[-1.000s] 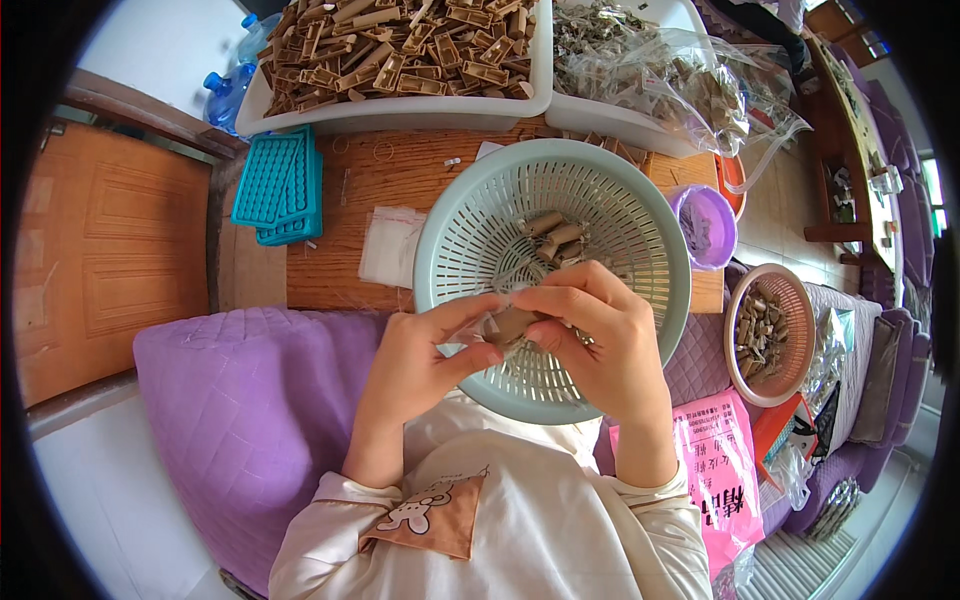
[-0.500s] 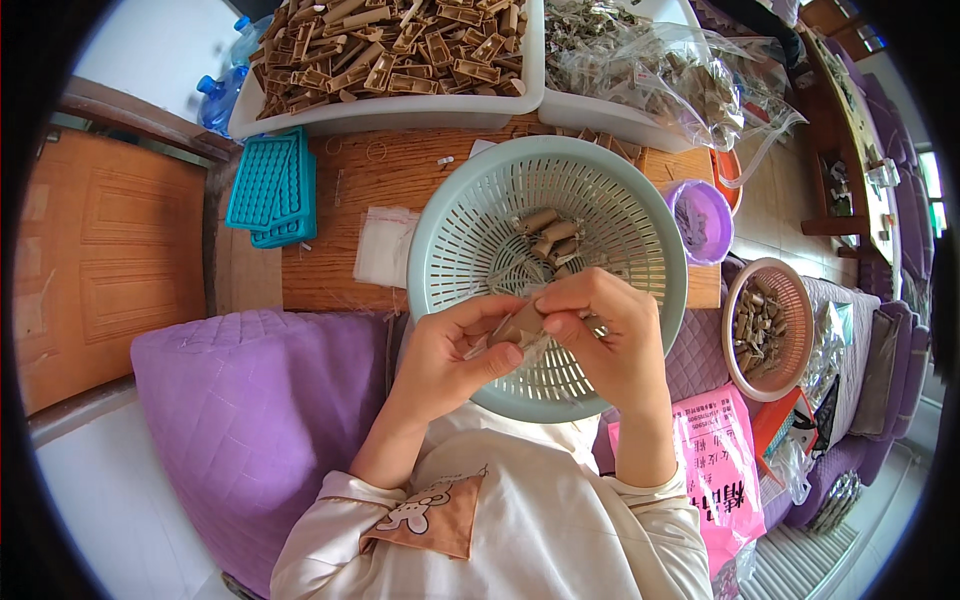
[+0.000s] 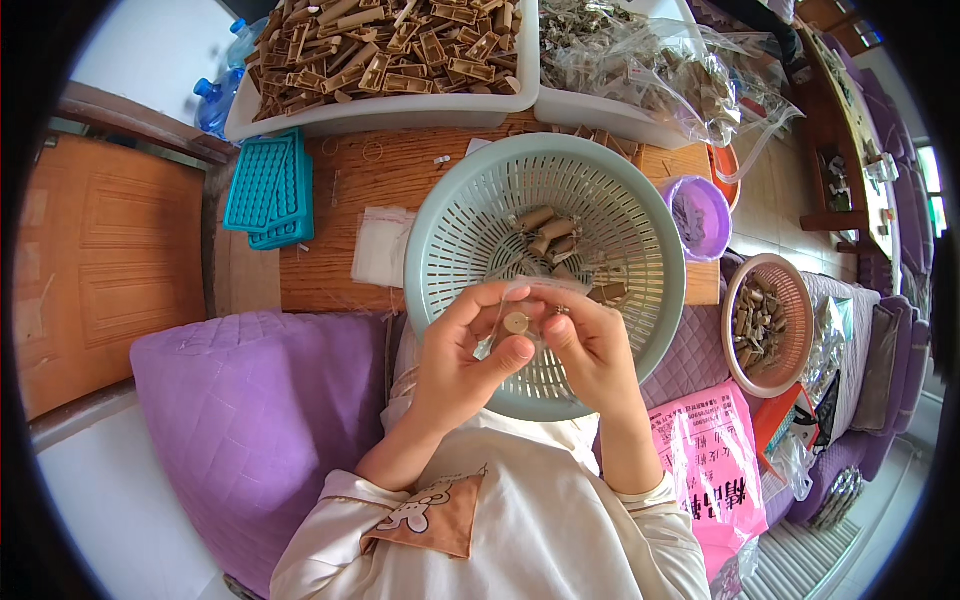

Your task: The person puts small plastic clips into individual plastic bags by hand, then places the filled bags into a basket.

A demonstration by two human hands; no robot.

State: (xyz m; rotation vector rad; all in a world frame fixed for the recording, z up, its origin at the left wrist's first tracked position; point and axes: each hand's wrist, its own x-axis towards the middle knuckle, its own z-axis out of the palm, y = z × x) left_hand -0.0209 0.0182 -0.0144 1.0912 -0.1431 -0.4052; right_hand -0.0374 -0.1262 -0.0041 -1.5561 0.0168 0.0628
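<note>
Over the grey-green slotted plastic basket [image 3: 425, 215], my two hands work close together. My left hand [image 3: 455, 355] is closed round a small clear plastic bag [image 3: 532, 350] and a tan cylindrical plastic part [image 3: 516, 323], whose round end faces up. My right hand [image 3: 592, 350] pinches the bag's other side. A small dark metallic bit [image 3: 562, 311] shows at its thumb tip; its kind is unclear. Inside the basket below lie several tan plastic parts [image 3: 538, 219], some in clear bags.
White tubs of brown plastic parts [image 3: 385, 65] and bagged pieces [image 3: 640, 75] stand behind. Flat clear bags [image 3: 382, 245] and teal trays [image 3: 268, 190] lie left. A purple bucket [image 3: 705, 220], pink basket [image 3: 733, 335] and pink bag [image 3: 710, 450] are right.
The tan part has turned from lying lengthwise to showing its round end, sunk deeper between my hands. My right hand has shifted lower and left, and a small metallic bit now shows there.
</note>
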